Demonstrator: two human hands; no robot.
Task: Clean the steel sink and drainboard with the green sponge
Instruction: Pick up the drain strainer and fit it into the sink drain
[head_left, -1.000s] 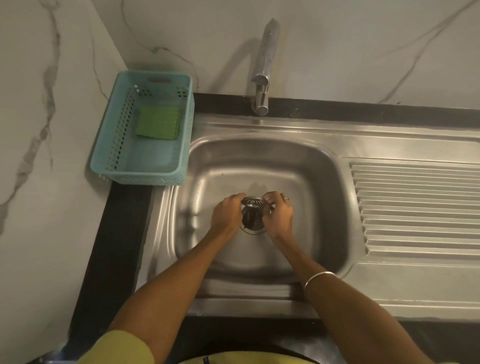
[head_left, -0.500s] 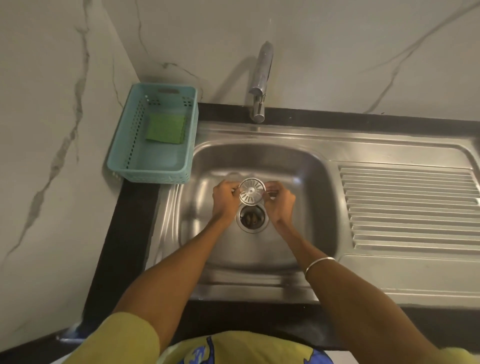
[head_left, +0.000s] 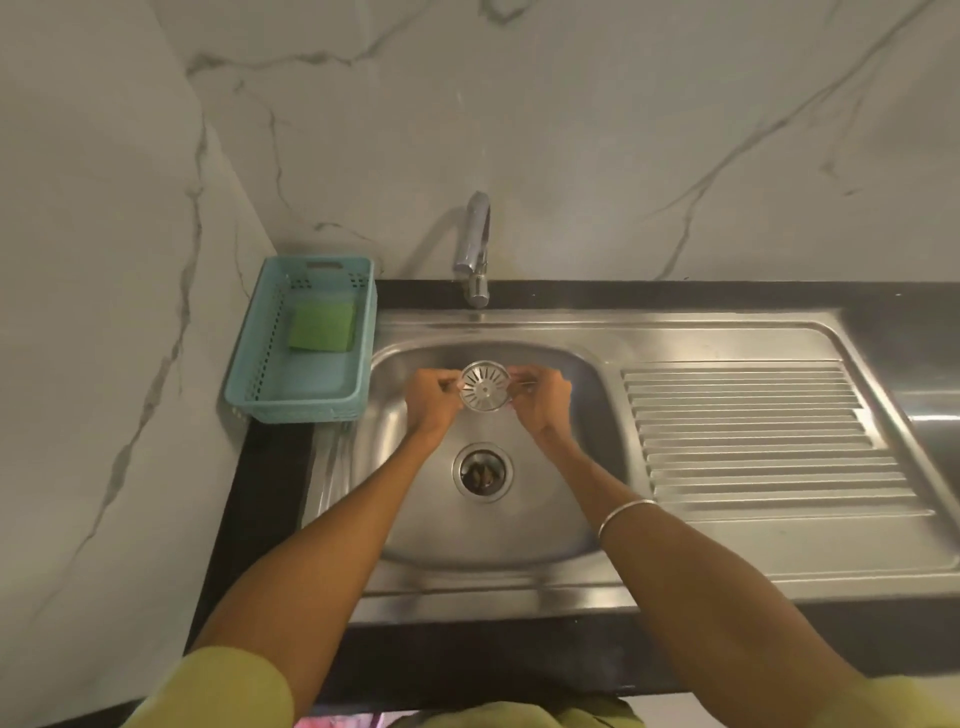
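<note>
Now the left hand (head_left: 428, 400) and right hand (head_left: 540, 402) pinch the drain strainer (head_left: 485, 387) above the steel sink (head_left: 519, 530). Nearby, the green sponge (head_left: 322, 327) lies in the basket (head_left: 301, 400).

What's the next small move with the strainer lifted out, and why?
Probably set the strainer down on the drainboard to free a hand. Both the left hand and right hand pinch it above the basin, the drain is open, and the green sponge lies untouched in the blue basket.
</note>
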